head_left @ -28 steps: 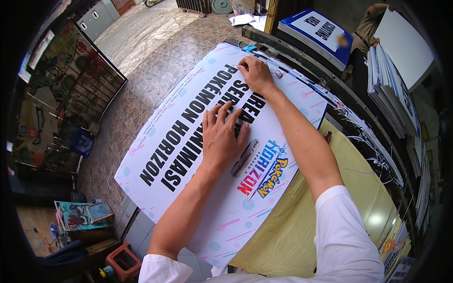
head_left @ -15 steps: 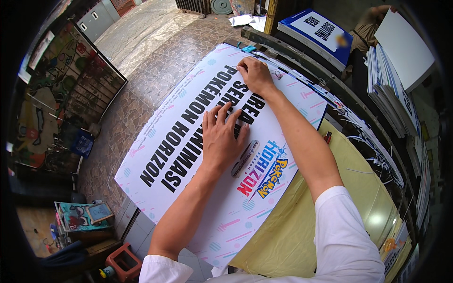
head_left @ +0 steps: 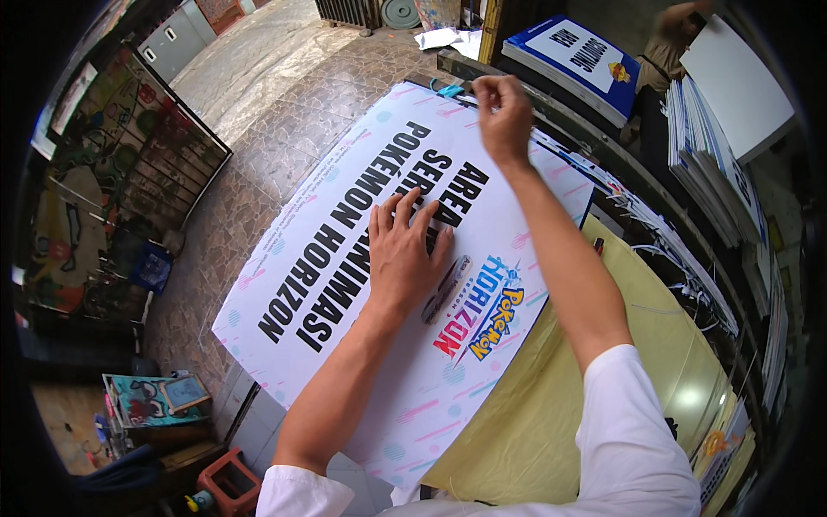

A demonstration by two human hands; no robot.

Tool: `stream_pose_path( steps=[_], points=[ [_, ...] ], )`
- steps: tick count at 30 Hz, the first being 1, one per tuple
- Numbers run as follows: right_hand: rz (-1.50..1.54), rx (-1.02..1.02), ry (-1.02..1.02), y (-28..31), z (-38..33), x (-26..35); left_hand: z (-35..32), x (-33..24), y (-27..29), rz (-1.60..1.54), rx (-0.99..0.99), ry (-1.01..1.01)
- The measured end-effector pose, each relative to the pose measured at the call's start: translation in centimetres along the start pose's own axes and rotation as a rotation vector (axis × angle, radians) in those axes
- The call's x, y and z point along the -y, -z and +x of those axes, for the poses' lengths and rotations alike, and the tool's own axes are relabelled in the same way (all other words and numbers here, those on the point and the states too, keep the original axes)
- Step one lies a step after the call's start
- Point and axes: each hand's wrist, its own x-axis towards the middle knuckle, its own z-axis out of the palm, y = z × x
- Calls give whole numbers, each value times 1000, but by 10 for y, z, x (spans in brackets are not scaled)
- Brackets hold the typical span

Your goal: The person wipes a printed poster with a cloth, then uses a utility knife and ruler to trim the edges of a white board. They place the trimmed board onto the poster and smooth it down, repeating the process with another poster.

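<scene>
A large white printed board [head_left: 345, 414] with bold black lettering, a colourful logo and pastel dots and streaks lies at a slant before me. My left hand [head_left: 405, 250] rests palm down on its middle, fingers spread over the lettering. Raised just above the board's far right edge is my right hand [head_left: 506, 121], its fingers curled together and slightly blurred. Whether anything small is pinched in it cannot be made out. A yellowish sheet [head_left: 551, 396] spreads under the board's right side.
At upper right are a stack of blue and white signs [head_left: 577, 65] and upright white boards [head_left: 711, 164]. A person [head_left: 668, 52] handles a white panel [head_left: 736, 86] there. White strips [head_left: 663, 250] hang along the dark rack. A red stool [head_left: 228, 482] stands lower left.
My right hand has lifted from the board's upper part and moved up and right, past its far edge. My left hand stays in place on the board.
</scene>
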Motion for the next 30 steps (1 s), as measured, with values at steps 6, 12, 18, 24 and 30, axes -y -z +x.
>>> stream_pose_path(
  steps=[6, 12, 18, 24, 30],
  points=[
    [-192, 71, -203, 215, -71, 32, 1, -5, 3, -2, -4, 13],
    [-591, 156, -781, 428, -254, 107, -1, -1, -4, 3, -78, -49],
    [-562, 93, -907, 502, -336, 176, 5, 12, -18, -38, -80, -153],
    [-838, 0, -819, 535, -356, 193, 6, 17, -20, 76, -30, -150],
    [-1261, 227, -1116, 634, -417, 171, 5, 21, -21, 14, -79, -104]
  ],
)
